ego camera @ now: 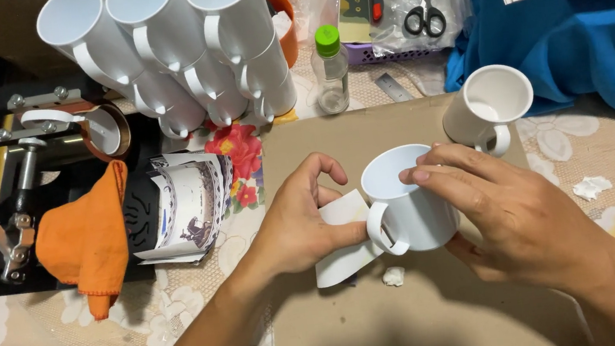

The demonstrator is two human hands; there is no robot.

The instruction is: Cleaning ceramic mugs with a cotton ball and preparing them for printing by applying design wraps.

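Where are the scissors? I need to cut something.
In the head view the black-handled scissors lie at the top, right of centre, on clear plastic wrap, between the green-capped bottle and the blue cloth.

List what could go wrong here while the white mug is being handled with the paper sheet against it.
1. The paper sheet is pinned only by the left hand beside the handle; it might slip or sit crooked on the white mug.
2. The right hand grips near the rim, so the mug could tip.
3. The second mug stands close behind; a right-hand move could knock it.
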